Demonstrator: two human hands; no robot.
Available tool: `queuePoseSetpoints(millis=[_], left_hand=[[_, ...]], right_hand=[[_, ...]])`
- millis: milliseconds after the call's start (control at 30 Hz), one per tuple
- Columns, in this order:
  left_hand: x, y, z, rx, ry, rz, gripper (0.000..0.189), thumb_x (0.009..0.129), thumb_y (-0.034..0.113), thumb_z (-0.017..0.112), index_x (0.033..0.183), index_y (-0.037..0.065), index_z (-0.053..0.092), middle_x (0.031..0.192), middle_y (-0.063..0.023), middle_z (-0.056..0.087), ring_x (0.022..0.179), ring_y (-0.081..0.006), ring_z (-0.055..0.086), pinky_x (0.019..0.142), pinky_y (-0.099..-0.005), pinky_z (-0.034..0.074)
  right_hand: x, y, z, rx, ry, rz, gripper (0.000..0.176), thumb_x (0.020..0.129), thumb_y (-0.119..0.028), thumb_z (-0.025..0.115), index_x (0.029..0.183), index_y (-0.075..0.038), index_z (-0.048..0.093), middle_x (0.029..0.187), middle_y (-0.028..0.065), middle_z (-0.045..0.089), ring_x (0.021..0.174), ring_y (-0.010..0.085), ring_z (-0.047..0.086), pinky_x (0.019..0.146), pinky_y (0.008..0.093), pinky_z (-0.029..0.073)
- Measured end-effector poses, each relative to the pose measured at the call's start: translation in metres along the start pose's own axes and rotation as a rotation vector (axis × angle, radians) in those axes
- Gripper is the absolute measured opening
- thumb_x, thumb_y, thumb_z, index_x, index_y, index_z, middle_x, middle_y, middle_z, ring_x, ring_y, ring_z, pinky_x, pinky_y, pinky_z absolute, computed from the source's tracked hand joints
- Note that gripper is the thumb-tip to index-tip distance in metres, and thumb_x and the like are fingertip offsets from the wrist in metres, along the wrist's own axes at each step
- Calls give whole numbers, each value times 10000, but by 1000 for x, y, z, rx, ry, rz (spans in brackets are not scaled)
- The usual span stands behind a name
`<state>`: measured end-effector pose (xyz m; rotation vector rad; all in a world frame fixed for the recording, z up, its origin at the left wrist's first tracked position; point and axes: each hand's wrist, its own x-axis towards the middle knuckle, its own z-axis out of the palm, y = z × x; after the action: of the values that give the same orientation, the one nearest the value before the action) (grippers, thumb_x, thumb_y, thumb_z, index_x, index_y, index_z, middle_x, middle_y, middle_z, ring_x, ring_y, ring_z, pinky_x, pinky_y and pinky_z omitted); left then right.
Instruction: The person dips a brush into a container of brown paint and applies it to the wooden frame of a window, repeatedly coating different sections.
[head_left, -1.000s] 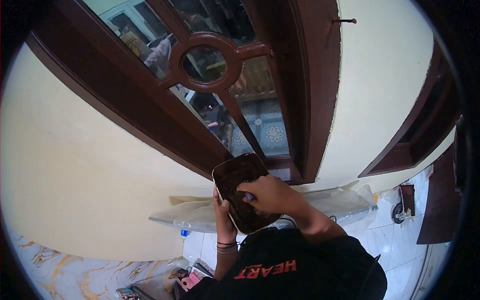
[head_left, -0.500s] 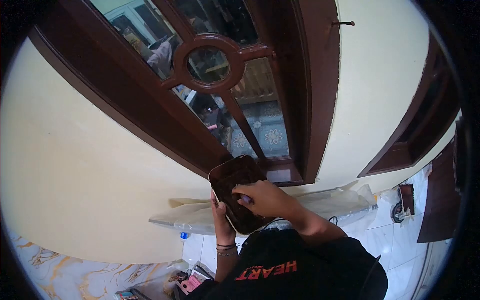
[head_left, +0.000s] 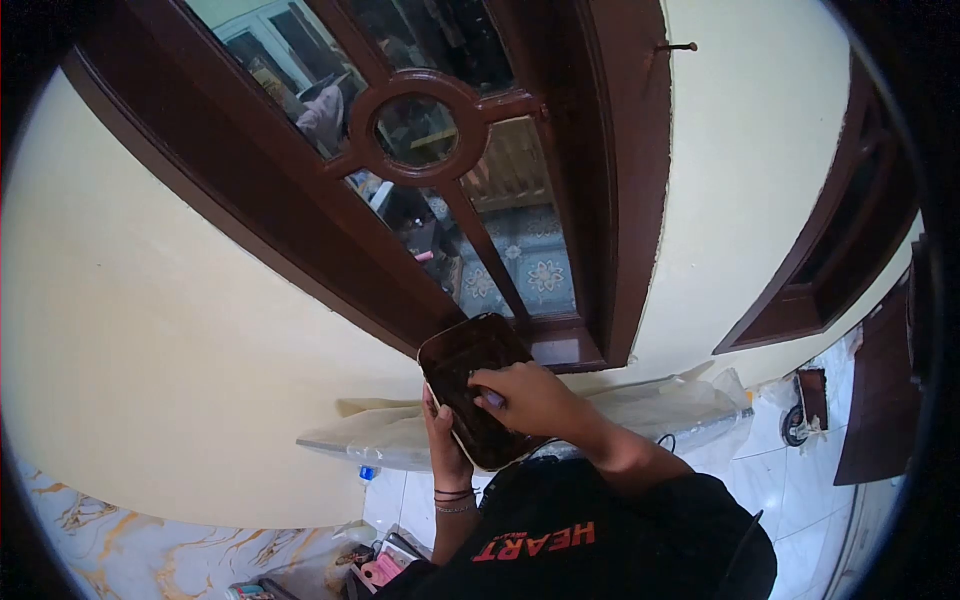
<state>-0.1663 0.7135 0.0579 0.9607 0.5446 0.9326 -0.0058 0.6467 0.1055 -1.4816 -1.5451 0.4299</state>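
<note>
A shallow rectangular paint tray (head_left: 470, 345), coated inside with dark brown paint, is held in front of my body. My left hand (head_left: 445, 440) grips its left edge, with the thumb on the rim and the other fingers mostly hidden. Over the tray, my right hand (head_left: 525, 395) is closed around a small tool with a purple handle (head_left: 493, 399). That tool's working end is hidden by my fingers and the dark paint, so its exact kind does not show.
Ahead stands a brown wooden window frame (head_left: 630, 200) with glass panes and a round centre. A nail (head_left: 680, 47) sticks out at its upper right. Plastic sheeting (head_left: 640, 415) lies along the wall's base. A pink object (head_left: 380, 570) and other items sit at lower left.
The view has shifted very slightly. Both hands and the tray stay in almost the same place, with the grips unchanged.
</note>
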Motion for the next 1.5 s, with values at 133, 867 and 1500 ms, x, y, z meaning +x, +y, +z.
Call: queuePoseSetpoints(millis=[133,867,1500], left_hand=[[0,-2,-1,-10,-20,5,807,851,407,668,1498,83,310,1410,-103,462,1299,-230,468,1085,-365,398],[4,-9,-18,-51,-46,-53,782,888,427,638,1516,129,280,1454,-109,417,1321,-277,458,1079,-419,435],[4,-11,-36,-25,-40,6,605,980,458,506,1456,117,356,1432,-117,447,1309,-290,476,1057,-448,468]], right_hand=[[-1,-5,-3,51,17,-6,235,899,-230,660,1091,-96,648,915,178,700,832,385,678,743,461,535],[29,-28,-68,176,1021,-209,218,934,-83,648,1137,-4,630,1080,204,681,1070,289,684,856,338,519],[84,-5,-99,-84,1223,-193,175,898,-14,626,1073,-6,630,1023,226,684,1076,411,644,877,410,532]])
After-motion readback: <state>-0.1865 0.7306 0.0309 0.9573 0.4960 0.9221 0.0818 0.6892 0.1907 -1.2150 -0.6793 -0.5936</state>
